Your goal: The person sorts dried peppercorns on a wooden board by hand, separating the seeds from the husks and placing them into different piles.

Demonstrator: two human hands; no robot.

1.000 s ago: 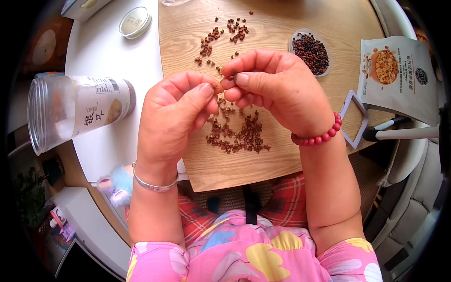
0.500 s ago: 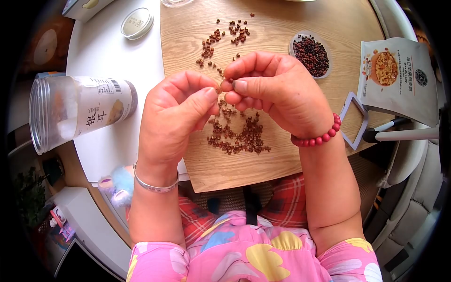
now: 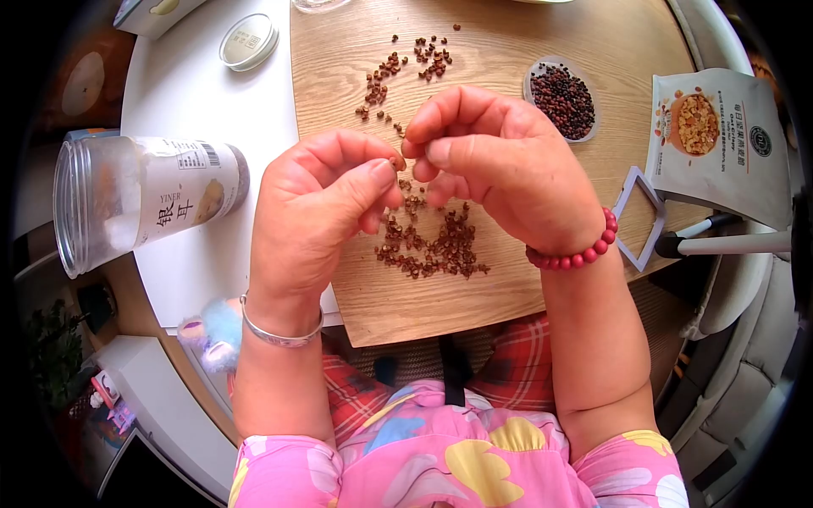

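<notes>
Over the wooden table (image 3: 500,296), my left hand (image 3: 318,199) pinches a small brown husk (image 3: 396,161) between thumb and fingertips. Close on its right is my right hand (image 3: 508,165), its thumb and fingers curled together; whatever they hold, if anything, is too small to make out. Below my hands lies a pile of brown husks (image 3: 440,248), partly hidden by them. More reddish-brown pieces (image 3: 432,59) lie scattered beyond my fingers. A round clear dish (image 3: 562,98) of dark red and black grains sits behind my right hand.
A clear jar (image 3: 152,199) lies on its side at the left, by a white surface (image 3: 203,93) with a round lid (image 3: 248,41). At the right are a grey food bag (image 3: 716,144), a pale frame (image 3: 641,218) and a white stand arm (image 3: 732,244).
My right thumb and fingers have loosened a little, and that hand has turned slightly. My left hand keeps its pinch in nearly the same place.
</notes>
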